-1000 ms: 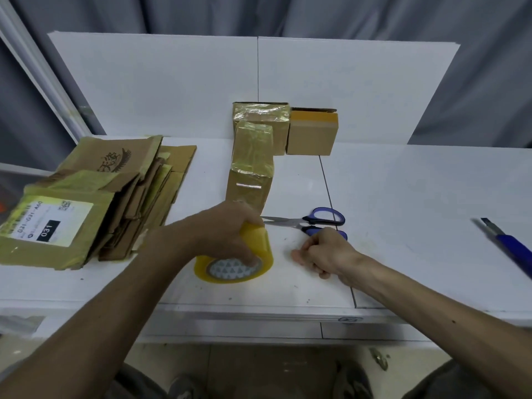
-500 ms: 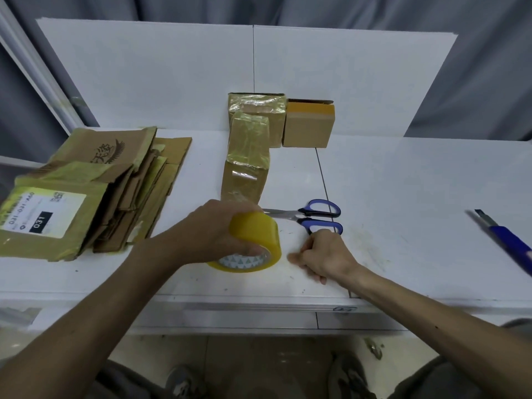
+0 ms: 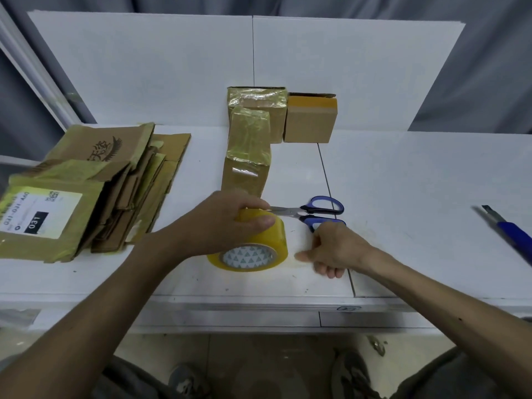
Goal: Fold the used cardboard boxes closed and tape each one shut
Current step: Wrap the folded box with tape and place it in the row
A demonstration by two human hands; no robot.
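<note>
Your left hand [image 3: 230, 223] is gripping the yellow tape roll [image 3: 267, 243], holding it tilted on the table [image 3: 417, 182] near its front edge. Your right hand [image 3: 336, 249] is lying just beside the roll, fingers curled and thumb out; whether it is pinching tape is unclear. The scissors [image 3: 313, 211] are lying just behind. Beyond them a taped box [image 3: 247, 156] is standing, with two more boxes [image 3: 309, 119] sitting behind it and flattened boxes [image 3: 86, 182] lying at the left.

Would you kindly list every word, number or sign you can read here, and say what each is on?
"031": white on a black patch of the shipping label on the front flattened box.
"031-031-A40": same label, last characters uncertain.
"天姿", seemingly: rear flattened box, beside a wing logo.
QR code and small print on the label: too small to read.
The tape roll core: triangle pattern only, no words.
</note>
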